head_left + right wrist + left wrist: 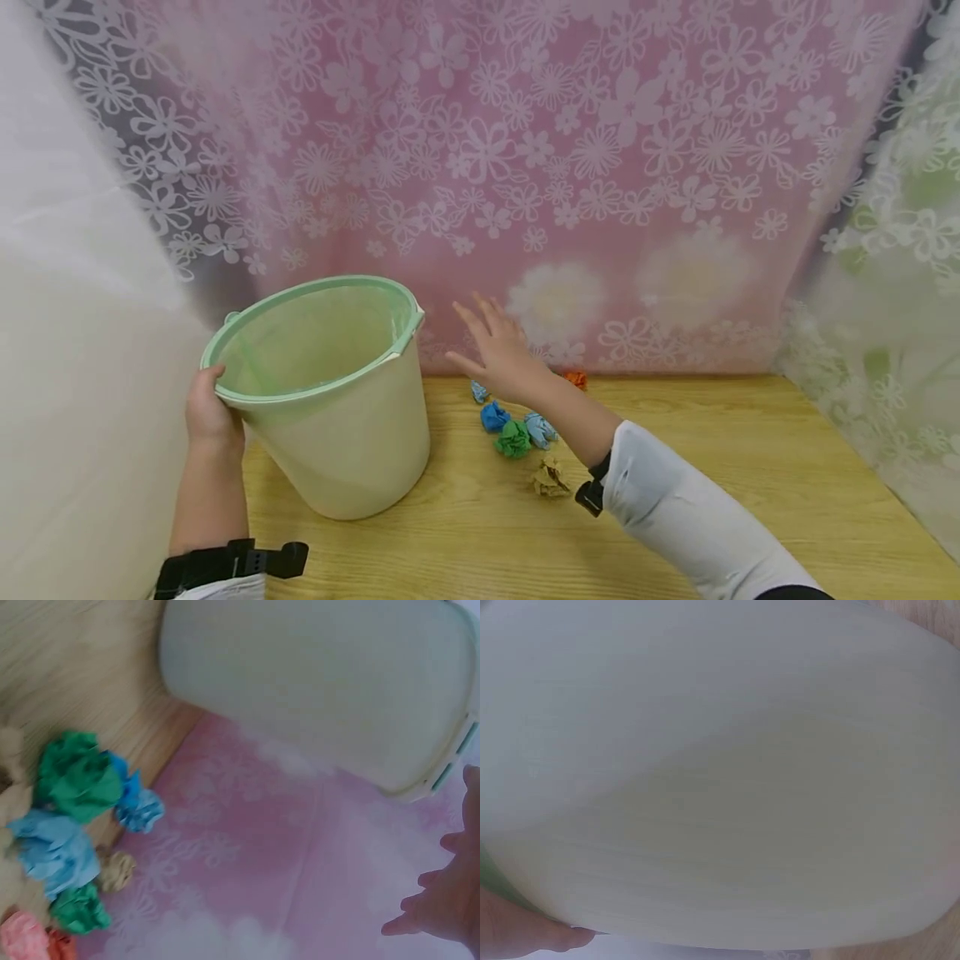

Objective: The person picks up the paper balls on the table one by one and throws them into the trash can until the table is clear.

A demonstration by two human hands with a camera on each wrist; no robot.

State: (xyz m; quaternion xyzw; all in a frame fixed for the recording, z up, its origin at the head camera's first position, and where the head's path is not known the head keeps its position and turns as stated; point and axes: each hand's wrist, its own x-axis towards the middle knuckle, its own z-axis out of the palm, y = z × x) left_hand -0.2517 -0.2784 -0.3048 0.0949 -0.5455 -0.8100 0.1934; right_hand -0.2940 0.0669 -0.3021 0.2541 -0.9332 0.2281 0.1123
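Observation:
A cream bucket with a pale green rim stands at the left of the wooden tabletop, leaning slightly. My left hand grips its near-left rim, thumb over the edge; the bucket hides the other fingers. In the left wrist view the bucket wall fills most of the picture. To the right of the bucket, apart from it, my right hand hangs in the air with fingers spread and nothing held. Below that hand lie crumpled paper balls, among them a green ball, a dark blue ball and a tan ball.
A pink flowered curtain hangs behind the wooden table. White sheeting is close on the left, a flowered sheet on the right. An orange paper ball and a pink paper ball lie farther back.

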